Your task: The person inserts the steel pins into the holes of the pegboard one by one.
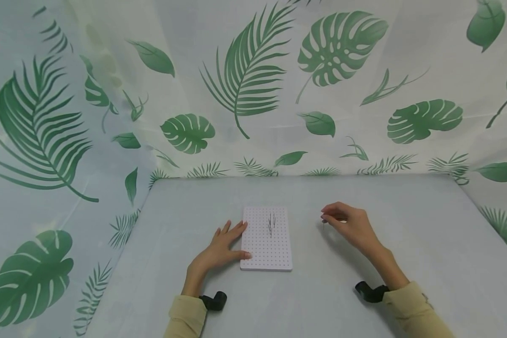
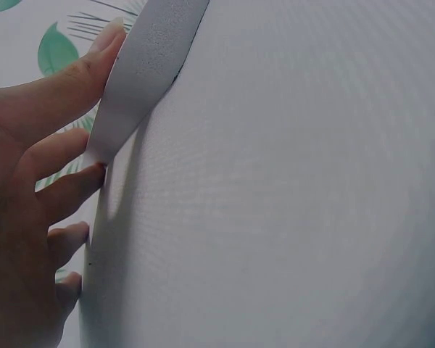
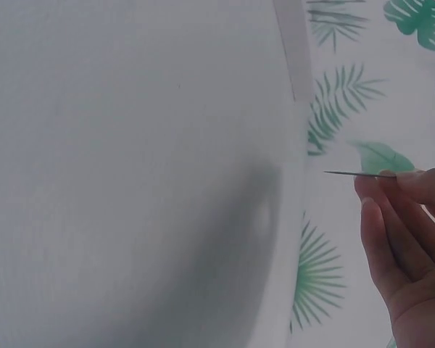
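A white pegboard covered in small holes lies flat on the table. Several thin dark needles stand in its upper middle. My left hand rests against the board's left side, its fingers spread and the thumb lower down near the front. The left wrist view shows the fingertips touching the board's edge. To the right of the board and above the table, my right hand pinches one thin, dark needle between thumb and index finger. Its pointed end sticks out past the fingertips.
The pale table extends around the board on all sides. A hanging cloth printed with green leaves rises behind the table and along its sides. Black camera mounts sit on both wrists.
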`<state>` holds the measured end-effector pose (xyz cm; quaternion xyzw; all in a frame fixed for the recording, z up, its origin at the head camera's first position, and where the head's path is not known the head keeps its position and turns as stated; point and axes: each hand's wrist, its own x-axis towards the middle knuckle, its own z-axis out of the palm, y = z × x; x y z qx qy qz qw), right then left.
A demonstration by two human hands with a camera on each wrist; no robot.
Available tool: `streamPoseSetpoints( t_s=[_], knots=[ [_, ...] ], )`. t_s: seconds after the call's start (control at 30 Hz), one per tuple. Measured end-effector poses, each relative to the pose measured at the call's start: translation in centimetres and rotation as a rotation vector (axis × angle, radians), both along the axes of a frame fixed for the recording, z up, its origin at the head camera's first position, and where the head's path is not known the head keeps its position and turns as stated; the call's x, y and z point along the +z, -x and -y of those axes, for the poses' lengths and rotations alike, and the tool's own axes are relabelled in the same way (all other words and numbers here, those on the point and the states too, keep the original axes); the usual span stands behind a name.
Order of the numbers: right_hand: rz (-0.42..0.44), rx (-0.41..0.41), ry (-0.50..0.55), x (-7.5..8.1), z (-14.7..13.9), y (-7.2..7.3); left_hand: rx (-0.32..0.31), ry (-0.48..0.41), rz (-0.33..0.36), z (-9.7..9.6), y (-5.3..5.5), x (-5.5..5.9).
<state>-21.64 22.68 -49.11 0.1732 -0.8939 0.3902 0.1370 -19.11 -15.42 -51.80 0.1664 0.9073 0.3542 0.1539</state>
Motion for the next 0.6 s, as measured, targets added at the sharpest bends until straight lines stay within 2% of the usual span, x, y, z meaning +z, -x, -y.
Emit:
streamPoseSetpoints(
  t_s=[0.6],
  knots=[
    [0.028, 0.036, 0.016, 0.1, 3.8, 0.3, -0.003, -0.010, 0.009, 0.0, -0.1, 0.2]
  ],
)
